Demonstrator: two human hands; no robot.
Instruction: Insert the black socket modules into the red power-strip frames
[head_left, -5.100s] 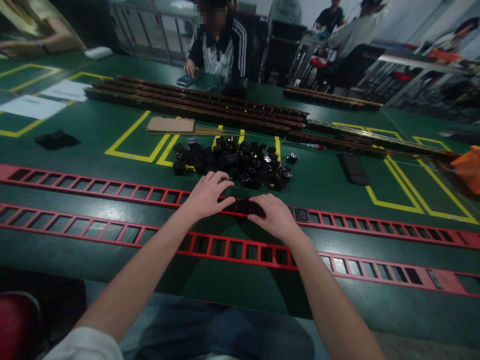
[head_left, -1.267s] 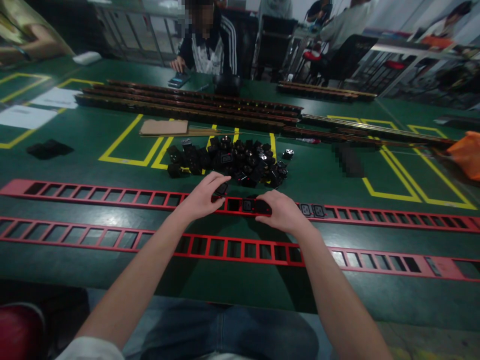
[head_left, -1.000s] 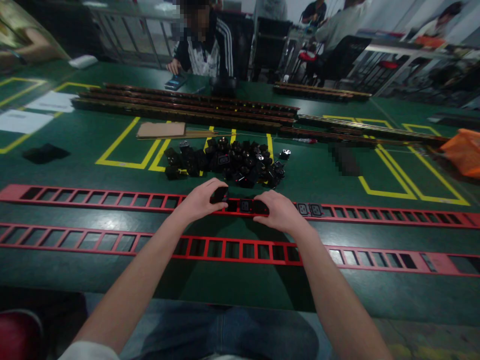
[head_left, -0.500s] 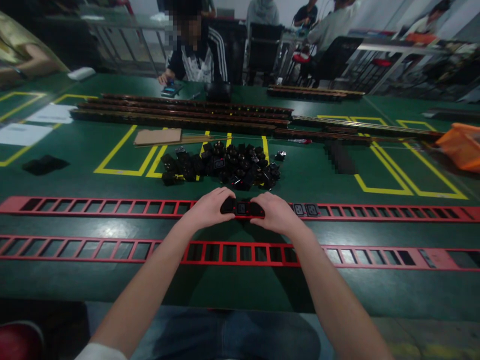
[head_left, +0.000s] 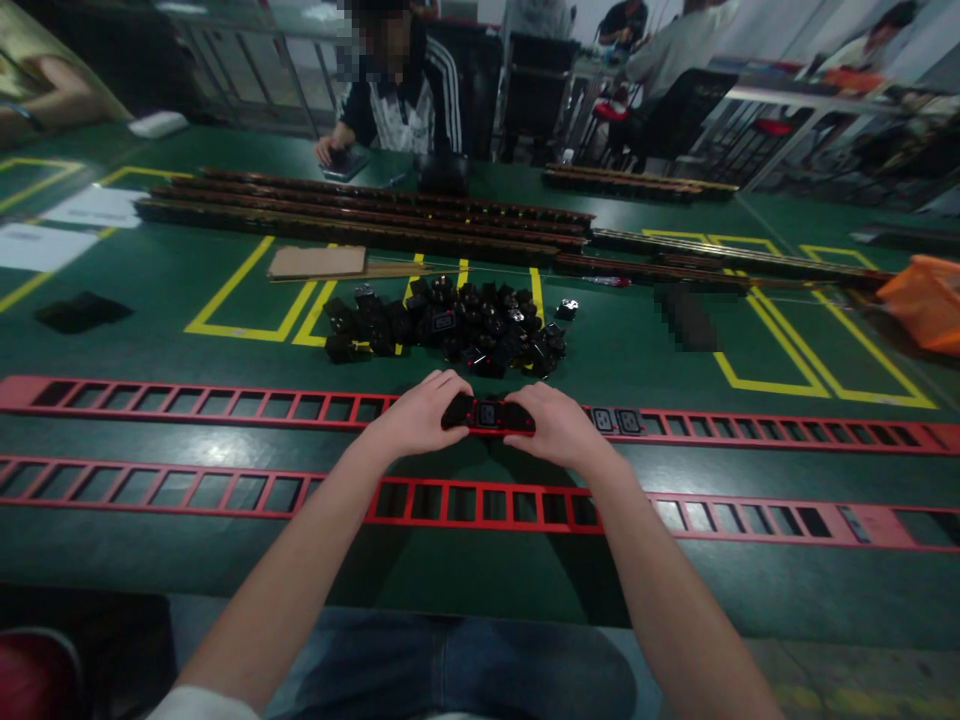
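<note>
Both hands are at the middle of the far red slotted frame (head_left: 247,403). My left hand (head_left: 424,413) is closed round a black piece (head_left: 456,410) at the frame. Closed on another black piece (head_left: 517,417) is my right hand (head_left: 551,425). Between them a black socket (head_left: 489,414) sits in the frame. Two more black sockets (head_left: 616,420) are seated just right of my right hand. A second red slotted frame (head_left: 495,506) lies nearer, under my forearms. Beyond the hands is a pile of black sockets (head_left: 450,325).
Long dark strips (head_left: 360,220) lie across the green table (head_left: 225,560). Cardboard (head_left: 319,262) sits behind the pile at left, an orange bin (head_left: 926,305) at the right edge. A person (head_left: 401,90) sits opposite; others are further back.
The camera view has shifted and tilted slightly. Both hands keep their places at the far frame, with no clear change of hold.
</note>
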